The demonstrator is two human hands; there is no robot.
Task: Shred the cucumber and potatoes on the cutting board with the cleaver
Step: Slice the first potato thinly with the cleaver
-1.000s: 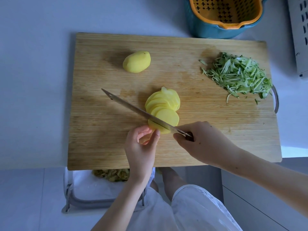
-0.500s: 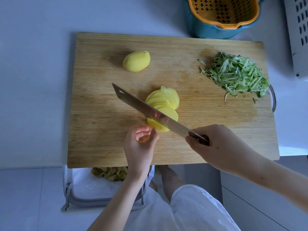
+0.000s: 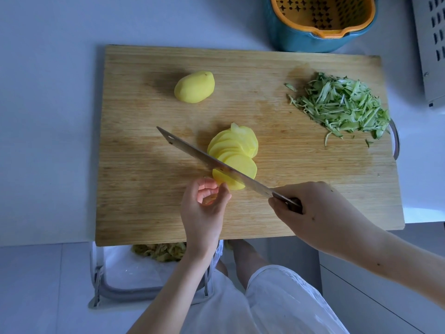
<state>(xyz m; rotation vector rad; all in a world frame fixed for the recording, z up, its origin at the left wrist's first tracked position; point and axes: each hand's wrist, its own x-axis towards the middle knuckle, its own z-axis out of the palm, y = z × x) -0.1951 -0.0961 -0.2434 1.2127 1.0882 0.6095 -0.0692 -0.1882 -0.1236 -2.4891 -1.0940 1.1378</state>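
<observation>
On the wooden cutting board (image 3: 144, 213) a fanned stack of yellow potato slices (image 3: 237, 147) lies near the middle. The cleaver (image 3: 192, 150) runs diagonally across the nearest slices, with its tip pointing up-left. My right hand (image 3: 320, 213) grips its handle at the lower right. My left hand (image 3: 204, 208) is curled just in front of the stack, and its thumb tip touches the edge of the nearest slice. A whole peeled potato (image 3: 194, 86) sits at the back left. Shredded cucumber (image 3: 342, 106) is heaped at the right end of the board.
A blue bowl holding an orange strainer (image 3: 320, 18) stands behind the board on the right. A grey perforated rack (image 3: 433, 51) is at the far right. Below the counter edge, a lined bin (image 3: 125, 273) holds peelings. The board's metal handle (image 3: 396, 141) sticks out on its right side.
Half a second ago the blade was tilted and showed its broad face above the slices. It now stands nearly edge-on across the nearest slices. My left hand has stayed in place.
</observation>
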